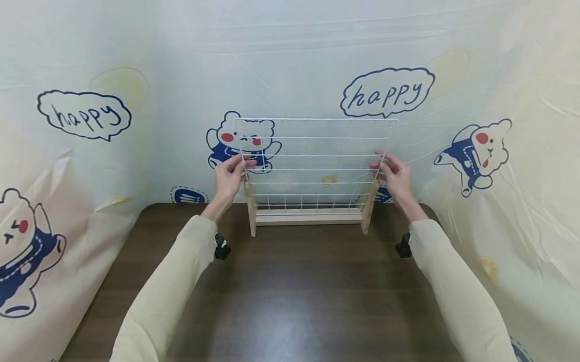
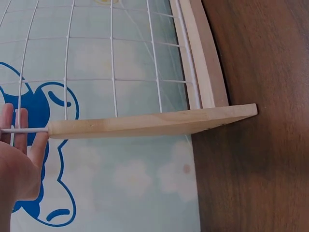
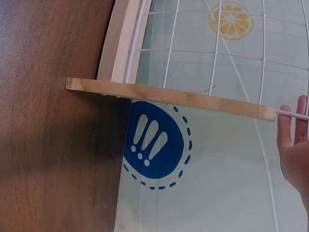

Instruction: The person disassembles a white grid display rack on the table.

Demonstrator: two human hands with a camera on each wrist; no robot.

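A white wire grid rack stands upright at the back of the table, its foot a pale wooden crossbar (image 1: 308, 218) between a left wooden side piece (image 1: 250, 210) and a right one (image 1: 369, 207). My left hand (image 1: 228, 178) holds the grid's left edge wire just above the wood, fingers curled behind it. At the opposite edge, my right hand (image 1: 397, 176) grips the side wire the same way. In the left wrist view, fingers (image 2: 38, 150) lie right at the wooden side piece's upper end. The right wrist view shows the right hand (image 3: 295, 145) partly cut off.
The dark brown wooden table (image 1: 284, 293) extends from the rack toward me. Close behind the rack hangs a pale printed cloth (image 1: 305, 74) with cartoon bears and "happy" bubbles, also covering both sides. Small black devices are strapped at both wrists.
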